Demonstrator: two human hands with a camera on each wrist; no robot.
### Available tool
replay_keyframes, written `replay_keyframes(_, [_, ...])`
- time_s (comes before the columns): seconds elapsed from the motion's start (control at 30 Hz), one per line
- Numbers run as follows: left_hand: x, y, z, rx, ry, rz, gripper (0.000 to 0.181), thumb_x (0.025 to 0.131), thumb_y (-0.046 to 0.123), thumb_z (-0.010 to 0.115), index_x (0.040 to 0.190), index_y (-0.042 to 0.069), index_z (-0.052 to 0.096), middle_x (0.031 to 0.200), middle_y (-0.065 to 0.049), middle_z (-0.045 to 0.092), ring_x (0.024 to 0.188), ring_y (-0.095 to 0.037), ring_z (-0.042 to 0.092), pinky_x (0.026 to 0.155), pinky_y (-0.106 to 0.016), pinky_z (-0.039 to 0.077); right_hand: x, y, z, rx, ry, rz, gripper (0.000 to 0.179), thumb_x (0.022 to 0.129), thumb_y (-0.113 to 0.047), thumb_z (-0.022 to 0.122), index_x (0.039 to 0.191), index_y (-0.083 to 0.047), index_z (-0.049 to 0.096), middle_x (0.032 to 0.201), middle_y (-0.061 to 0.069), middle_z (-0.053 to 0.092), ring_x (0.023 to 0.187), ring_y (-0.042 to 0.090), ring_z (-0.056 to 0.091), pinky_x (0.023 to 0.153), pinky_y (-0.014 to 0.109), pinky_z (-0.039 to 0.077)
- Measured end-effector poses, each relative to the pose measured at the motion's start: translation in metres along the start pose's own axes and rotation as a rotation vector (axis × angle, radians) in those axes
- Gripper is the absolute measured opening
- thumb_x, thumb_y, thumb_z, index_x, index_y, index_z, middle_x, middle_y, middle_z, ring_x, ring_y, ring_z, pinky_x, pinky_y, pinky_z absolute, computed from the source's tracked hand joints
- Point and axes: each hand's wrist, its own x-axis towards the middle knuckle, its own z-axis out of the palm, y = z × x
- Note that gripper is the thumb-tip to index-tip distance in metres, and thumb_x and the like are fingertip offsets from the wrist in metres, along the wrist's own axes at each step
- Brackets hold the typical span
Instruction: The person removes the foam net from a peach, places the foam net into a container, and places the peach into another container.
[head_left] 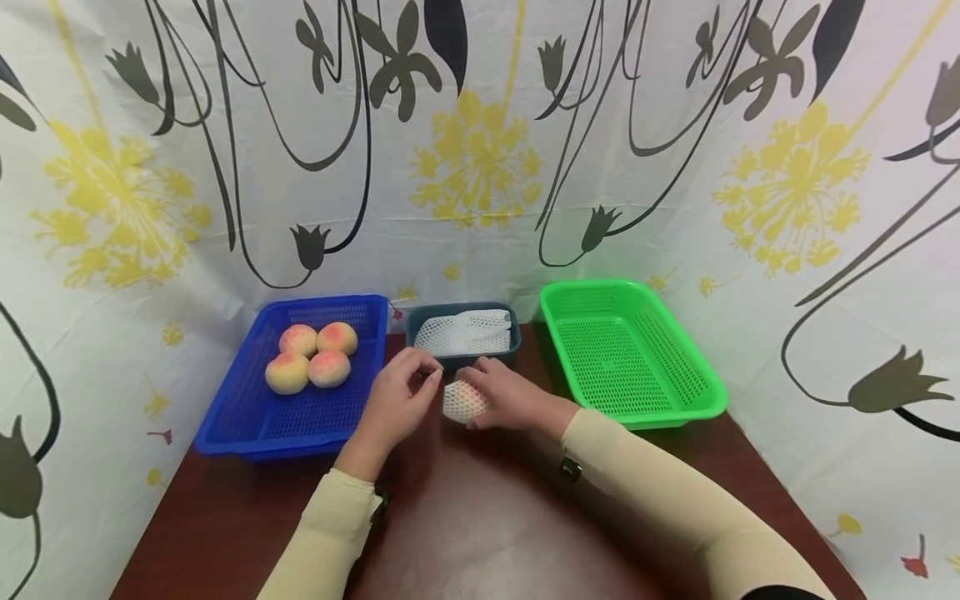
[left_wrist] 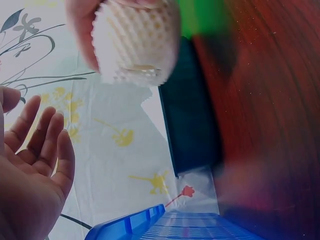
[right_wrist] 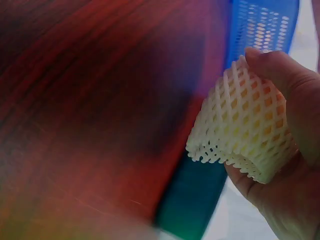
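Note:
My right hand (head_left: 517,400) grips a peach (head_left: 462,402) wrapped in a white foam net, above the table in the middle. In the right wrist view, the thumb and fingers of that right hand (right_wrist: 300,110) curl round the netted peach (right_wrist: 245,120), and yellow-orange skin shows through the mesh. The net's loose edge gathers at one end. Just left of the peach is my left hand (head_left: 397,402). Seen from the left wrist, this left hand (left_wrist: 32,165) has its fingers loosely bent, apart from the netted peach (left_wrist: 137,40), with nothing in it.
A blue basket (head_left: 315,423) on the left holds several bare peaches (head_left: 287,372). Behind my hands stands a small dark teal basket (head_left: 516,333) with white foam nets (head_left: 465,332). On the right is a green basket (head_left: 615,350). Patterned cloth (head_left: 480,250) hangs behind the table (head_left: 465,517).

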Motion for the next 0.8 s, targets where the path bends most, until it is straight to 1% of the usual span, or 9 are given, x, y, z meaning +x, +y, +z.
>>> replay_keyframes(0.13, [0.000, 0.000, 0.001, -0.001, -0.007, -0.006, 0.006, 0.109, 0.019, 0.071, 0.110, 0.014, 0.074, 0.111, 0.003, 0.068, 0.100, -0.018, 0.066, 0.090, -0.044, 0.060, 0.007, 0.009, 0.015, 0.009, -0.025, 0.018, 0.077, 0.087, -0.043, 0.095, 0.152, -0.025, 0.058, 0.118, -0.001, 0.054, 0.105, 0.015, 0.052, 0.084, 0.030, 0.054])
replay_keyframes(0.23, [0.000, 0.000, 0.001, 0.000, -0.010, -0.004, 0.005, 0.109, 0.018, 0.071, 0.110, 0.013, 0.073, 0.111, 0.002, 0.068, 0.100, -0.019, 0.066, 0.089, -0.045, 0.060, 0.009, 0.011, 0.023, 0.007, -0.039, 0.004, 0.077, 0.086, -0.042, 0.096, 0.151, -0.022, 0.059, 0.118, 0.000, 0.055, 0.106, 0.016, 0.052, 0.084, 0.031, 0.054])
replay_keyframes(0.37, [0.000, 0.000, 0.002, -0.007, -0.010, 0.002, 0.005, 0.109, 0.016, 0.072, 0.110, 0.012, 0.073, 0.110, 0.001, 0.068, 0.099, -0.018, 0.066, 0.088, -0.047, 0.061, 0.011, 0.009, 0.026, 0.004, -0.049, -0.007, 0.078, 0.085, -0.038, 0.097, 0.151, -0.021, 0.060, 0.118, 0.002, 0.056, 0.107, 0.018, 0.052, 0.085, 0.033, 0.055])
replay_keyframes(0.6, [-0.001, -0.001, 0.002, -0.006, -0.018, -0.010, 0.005, 0.109, 0.016, 0.071, 0.110, 0.012, 0.073, 0.110, 0.001, 0.068, 0.099, -0.020, 0.066, 0.088, -0.050, 0.061, 0.015, 0.010, 0.030, -0.007, -0.067, 0.005, 0.080, 0.085, -0.040, 0.097, 0.154, -0.025, 0.058, 0.120, 0.001, 0.058, 0.107, 0.018, 0.053, 0.087, 0.034, 0.054])
replay_keyframes(0.67, [-0.001, -0.002, 0.004, -0.005, -0.029, -0.022, 0.004, 0.109, 0.017, 0.071, 0.110, 0.014, 0.073, 0.111, 0.001, 0.068, 0.100, -0.021, 0.066, 0.090, -0.050, 0.061, 0.015, 0.011, 0.031, -0.016, -0.073, 0.011, 0.084, 0.085, -0.043, 0.098, 0.156, -0.026, 0.056, 0.120, 0.002, 0.059, 0.107, 0.018, 0.054, 0.087, 0.035, 0.055])
replay_keyframes(0.73, [-0.002, -0.003, 0.007, -0.014, -0.044, -0.038, 0.005, 0.109, 0.017, 0.072, 0.111, 0.013, 0.074, 0.112, 0.000, 0.069, 0.102, -0.022, 0.067, 0.092, -0.052, 0.060, 0.014, 0.012, 0.031, -0.018, -0.072, 0.023, 0.091, 0.083, -0.049, 0.098, 0.158, -0.025, 0.053, 0.123, 0.002, 0.061, 0.108, 0.019, 0.056, 0.090, 0.036, 0.056])
replay_keyframes(0.8, [-0.003, -0.005, 0.010, -0.036, -0.062, -0.070, 0.007, 0.108, 0.016, 0.072, 0.113, 0.012, 0.074, 0.114, -0.001, 0.069, 0.104, -0.022, 0.067, 0.094, -0.053, 0.060, 0.013, 0.013, 0.030, 0.000, -0.063, 0.040, 0.099, 0.081, -0.055, 0.098, 0.161, -0.023, 0.050, 0.127, 0.003, 0.061, 0.110, 0.019, 0.058, 0.093, 0.037, 0.057])
